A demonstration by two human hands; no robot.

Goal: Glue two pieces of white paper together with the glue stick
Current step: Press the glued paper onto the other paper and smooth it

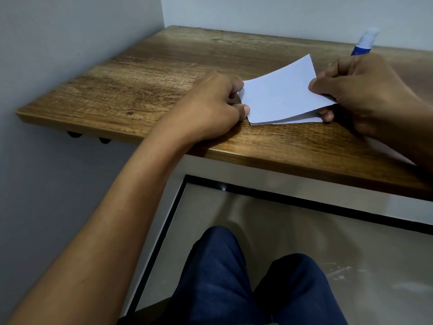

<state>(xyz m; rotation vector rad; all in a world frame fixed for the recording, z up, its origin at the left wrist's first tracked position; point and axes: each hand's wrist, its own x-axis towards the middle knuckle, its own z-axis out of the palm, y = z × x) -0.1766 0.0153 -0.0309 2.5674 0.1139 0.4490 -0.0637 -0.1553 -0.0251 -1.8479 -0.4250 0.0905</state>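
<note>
Two white paper pieces lie stacked on the wooden shelf (pixel 131 90). The upper paper (pixel 278 95) curves upward at its right side, and a strip of the lower paper (pixel 302 118) shows beneath its front edge. My left hand (pixel 210 106) pinches the stack's left edge between thumb and fingers. My right hand (pixel 358 90) grips the right edge of the upper paper, thumb on top and fingers underneath. The glue stick (pixel 364 43), blue with a white cap, stands tilted behind my right hand; its lower end is hidden, so I cannot tell whether it rests on the shelf.
Walls close in the shelf on the left and at the back. The shelf's front edge (pixel 281 160) runs diagonally below my hands. Beneath it are a pale floor with a black border line (pixel 304 202) and my legs in dark blue trousers (pixel 234 282).
</note>
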